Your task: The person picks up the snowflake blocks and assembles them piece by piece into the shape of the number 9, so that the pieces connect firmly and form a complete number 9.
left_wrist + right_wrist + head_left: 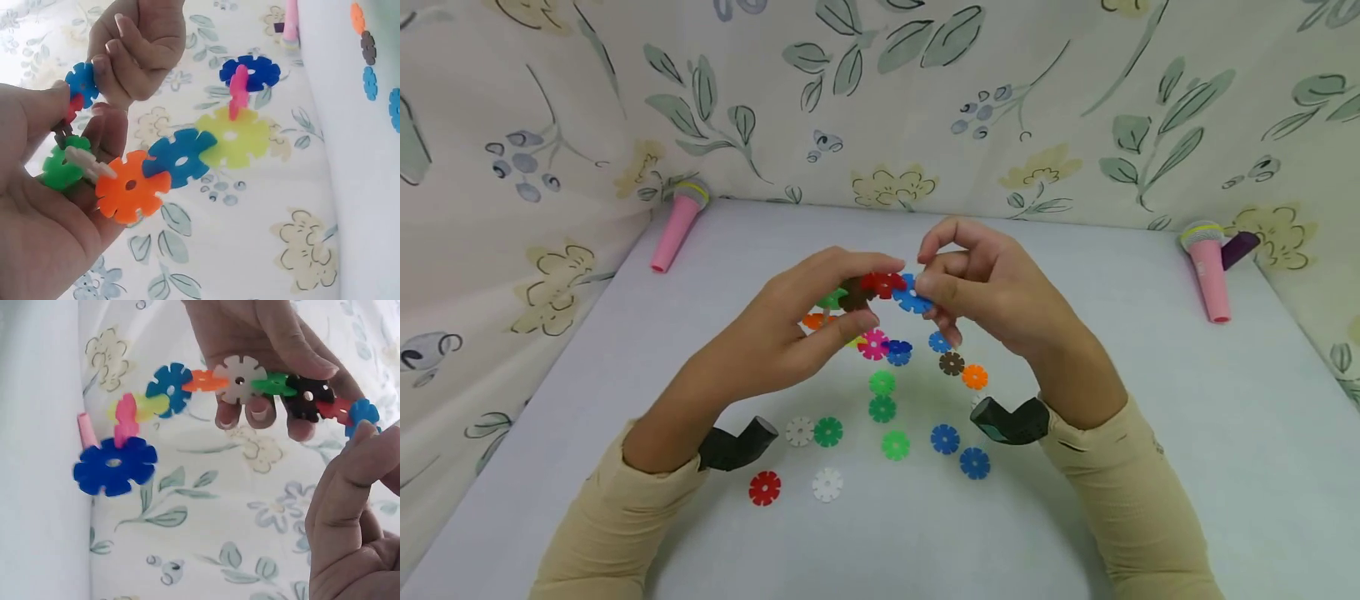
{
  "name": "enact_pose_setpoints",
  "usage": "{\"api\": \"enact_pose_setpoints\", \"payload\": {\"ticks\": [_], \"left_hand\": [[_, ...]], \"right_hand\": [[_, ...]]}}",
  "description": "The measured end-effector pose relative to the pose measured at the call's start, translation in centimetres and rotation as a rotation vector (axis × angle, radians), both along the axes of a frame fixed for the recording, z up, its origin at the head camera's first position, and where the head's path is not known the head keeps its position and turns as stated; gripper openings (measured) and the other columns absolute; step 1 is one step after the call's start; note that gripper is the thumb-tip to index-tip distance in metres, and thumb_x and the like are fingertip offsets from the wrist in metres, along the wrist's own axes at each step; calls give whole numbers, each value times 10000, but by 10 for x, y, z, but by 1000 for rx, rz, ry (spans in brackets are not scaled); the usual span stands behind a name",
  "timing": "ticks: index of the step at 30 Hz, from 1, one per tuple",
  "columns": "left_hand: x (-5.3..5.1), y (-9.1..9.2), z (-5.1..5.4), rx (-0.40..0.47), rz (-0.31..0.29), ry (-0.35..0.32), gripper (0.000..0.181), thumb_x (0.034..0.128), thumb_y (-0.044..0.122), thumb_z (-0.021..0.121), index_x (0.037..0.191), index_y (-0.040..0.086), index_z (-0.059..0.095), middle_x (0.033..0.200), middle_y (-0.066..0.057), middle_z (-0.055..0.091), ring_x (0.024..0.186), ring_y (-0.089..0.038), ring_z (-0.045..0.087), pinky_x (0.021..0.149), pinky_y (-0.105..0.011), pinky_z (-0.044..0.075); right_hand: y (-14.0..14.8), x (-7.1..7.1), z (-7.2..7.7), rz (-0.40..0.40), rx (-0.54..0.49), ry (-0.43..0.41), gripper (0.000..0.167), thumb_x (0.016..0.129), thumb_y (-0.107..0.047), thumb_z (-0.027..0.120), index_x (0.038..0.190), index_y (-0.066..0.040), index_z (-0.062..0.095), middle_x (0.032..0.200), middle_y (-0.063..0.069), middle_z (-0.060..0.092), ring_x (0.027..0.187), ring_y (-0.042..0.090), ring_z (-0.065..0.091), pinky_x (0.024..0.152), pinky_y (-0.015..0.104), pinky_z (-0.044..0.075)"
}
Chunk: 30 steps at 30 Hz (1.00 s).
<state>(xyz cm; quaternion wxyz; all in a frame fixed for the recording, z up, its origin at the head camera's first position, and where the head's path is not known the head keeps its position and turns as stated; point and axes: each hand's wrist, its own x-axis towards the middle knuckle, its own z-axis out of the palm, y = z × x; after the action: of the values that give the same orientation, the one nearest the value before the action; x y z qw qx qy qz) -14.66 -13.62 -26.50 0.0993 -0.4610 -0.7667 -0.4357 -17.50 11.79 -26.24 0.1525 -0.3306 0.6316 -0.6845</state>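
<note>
at one end of the disc chain [227,378], the right grip [988,292] pinches a blue disc [913,297]; just beside that end, the left grip [786,325] clamps the chain's brown disc [299,404]; loose discs [828,432] lie on the surface [880,542] below the chain.

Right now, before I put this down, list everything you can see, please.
Table: 1, white, below everything
Floral backdrop: 1, cream with green and yellow, around the table
Disc chain: 1, ten mixed-colour discs, held above the table
Loose green discs: 4, two shades, mid-table
Loose blue discs: 4, mid-table
Loose white discs: 3, mid-table, one partly hidden
Loose red disc: 1, front left
Loose brown disc: 1, beside the orange
Loose orange disc: 1, right of centre
Microphones: 2, pink, back corners
Unidentified object: 1, dark purple, beside the right microphone
Wrist devices: 2, black, one per wrist
Sleeves: 2, beige, both arms
Hands: 2, bare; left grips the chain, right pinches its blue end
</note>
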Motion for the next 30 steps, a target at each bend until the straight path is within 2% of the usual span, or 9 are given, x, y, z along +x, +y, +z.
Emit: {"api": "enact_pose_setpoints", "payload": {"ticks": [3,5,7,10,13,17,20,27,30], "left_hand": [[-2,-1,-2,-36,48,-46,481,955,39,658,1410,53,506,1243,-21,583,1025,-116,567,855,-307,519],[-3,-3,-3,-50,66,-83,471,961,61,646,1409,59,501,1245,-18,567,1034,-121,551,851,-314,518],[-5,-4,-3,-59,84,-114,483,957,99,657,1413,77,501,1223,-12,552,1025,-128,535,825,-328,522],[-6,-5,-4,-58,124,-145,507,937,144,696,1413,104,527,1168,0,547,991,-137,532,780,-340,529],[-7,-6,-5,-32,153,-145,492,919,154,730,1385,114,575,1099,12,553,934,-140,539,743,-328,520],[-8,-7,-5,5,155,-126,432,916,132,734,1333,112,627,1056,25,557,900,-142,542,721,-320,503],[-8,-7,-4,16,155,-117,424,906,122,748,1317,113,641,1041,32,556,889,-137,544,707,-312,501],[-6,-7,-3,15,181,-106,429,876,120,788,1288,124,671,977,31,544,844,-133,541,671,-287,486],[-6,-7,-3,18,194,-106,421,870,123,794,1276,125,684,970,32,549,838,-147,550,667,-293,490]], "right_hand": [[5,-3,2,-106,223,106,182,1026,-107,555,1182,-36,494,783,160,637,639,305,614,588,384,561],[10,-6,-1,-177,489,211,208,1030,-152,561,1205,-53,509,828,126,661,703,285,633,641,390,559],[12,-9,-6,-208,832,273,250,1005,-199,623,1206,-73,544,887,85,670,761,252,638,682,391,553],[12,-14,-20,-146,1298,282,304,919,-233,740,1151,-78,620,925,43,654,814,222,604,701,380,525],[7,-21,-39,-64,1554,233,353,822,-261,829,1062,-64,660,866,41,635,780,228,573,662,371,497],[2,-26,-58,-25,1709,252,381,750,-327,885,939,-73,673,762,22,620,697,201,547,612,344,461],[-1,-27,-64,-7,1760,272,384,755,-339,891,936,-68,688,745,17,620,668,190,536,598,328,447],[-2,-31,-65,21,1682,278,396,791,-237,879,1049,-16,675,814,40,630,709,201,553,615,330,462],[3,-33,-62,0,1606,250,265,842,-155,815,998,-16,653,797,55,609,698,210,555,608,329,463]]}}
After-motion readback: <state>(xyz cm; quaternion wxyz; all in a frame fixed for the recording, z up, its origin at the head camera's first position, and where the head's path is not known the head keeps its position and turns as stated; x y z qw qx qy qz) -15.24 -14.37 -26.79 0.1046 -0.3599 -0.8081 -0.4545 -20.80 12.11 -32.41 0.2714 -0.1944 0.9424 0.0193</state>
